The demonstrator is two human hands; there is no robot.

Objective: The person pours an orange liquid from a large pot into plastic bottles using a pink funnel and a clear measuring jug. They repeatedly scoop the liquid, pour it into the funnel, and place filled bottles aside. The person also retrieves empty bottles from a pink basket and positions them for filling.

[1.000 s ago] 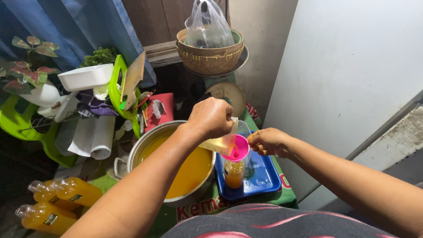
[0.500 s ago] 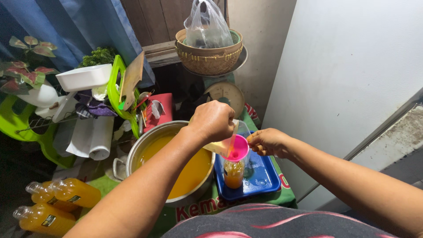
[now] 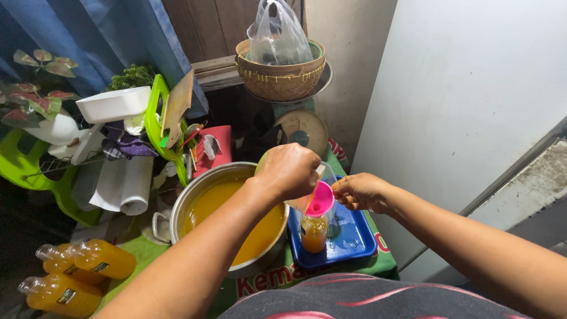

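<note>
Our left hand point(image 3: 288, 171) has its fingers clenched around a pale cup point(image 3: 295, 204), tilted over the pink funnel point(image 3: 321, 199). Our right hand point(image 3: 360, 191) pinches the funnel's rim from the right, equally close. The funnel sits in an upright bottle point(image 3: 313, 231), directly under the fingers, partly filled with orange liquid, on the blue tray point(image 3: 348, 242) by the bench's near edge. A pot point(image 3: 207, 195) stands left.
</note>
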